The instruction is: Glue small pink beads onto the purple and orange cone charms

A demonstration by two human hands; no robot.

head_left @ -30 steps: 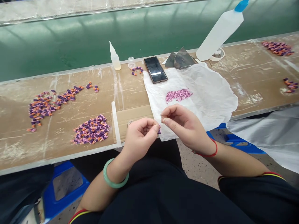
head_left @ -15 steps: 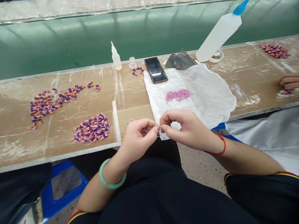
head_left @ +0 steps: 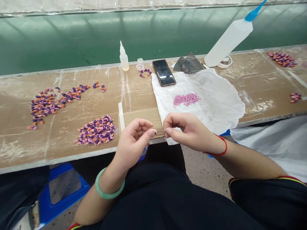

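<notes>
You are pinching a small purple piece (head_left: 155, 132) in your left hand (head_left: 134, 143), while your right hand (head_left: 189, 132) is gripping something too fine to tell, held close so the two can meet.

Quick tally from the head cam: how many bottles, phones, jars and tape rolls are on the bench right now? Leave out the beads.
Bottles: 2 (small dropper bottle, large squeeze bottle)
Phones: 1 (phone)
Jars: 1 (small clear jar)
Tape rolls: 1 (tape roll)
Total: 5
</notes>
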